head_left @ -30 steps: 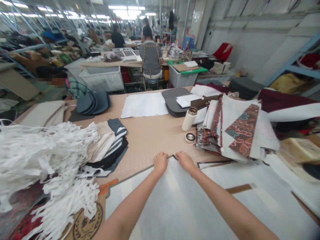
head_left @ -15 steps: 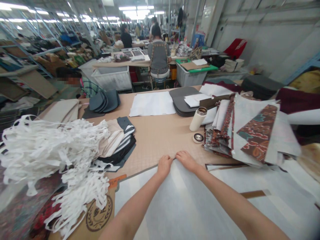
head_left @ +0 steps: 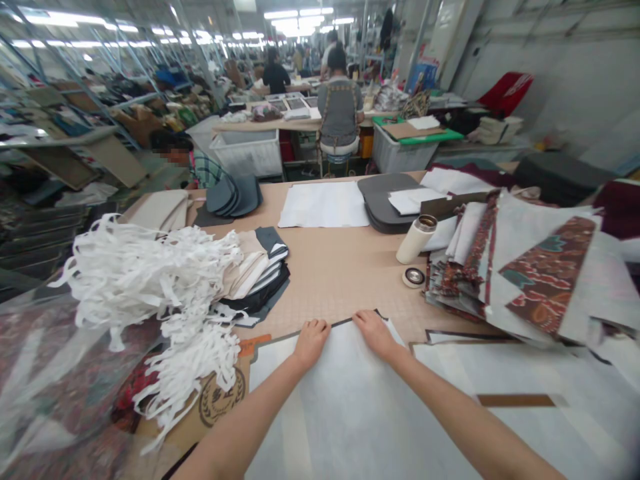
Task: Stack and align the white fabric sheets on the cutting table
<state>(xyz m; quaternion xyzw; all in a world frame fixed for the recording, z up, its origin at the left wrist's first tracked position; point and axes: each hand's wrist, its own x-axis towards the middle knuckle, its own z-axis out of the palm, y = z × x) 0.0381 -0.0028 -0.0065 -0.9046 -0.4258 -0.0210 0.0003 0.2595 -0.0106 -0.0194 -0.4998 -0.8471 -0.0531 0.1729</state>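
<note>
A thin white sheet of fabric (head_left: 360,407) lies spread on the tan worktable (head_left: 330,267) in front of me. My left hand (head_left: 310,341) rests on its far edge with the fingers curled down onto the cloth. My right hand (head_left: 374,332) lies a little to the right on the same edge, fingers bent and pressing the sheet near a dark corner that shows under it. Both forearms reach forward over the sheet.
A heap of white strips (head_left: 150,280) lies at the left beside stacked dark and beige pieces (head_left: 260,273). Patterned fabric pieces (head_left: 525,273) pile at the right, with a white cylinder (head_left: 415,240) and a tape roll (head_left: 414,276). People sit at tables behind.
My view has swung leftward, so everything sits further right in the picture. Both hands stay on the sheet's far edge and are now spread slightly further apart.
</note>
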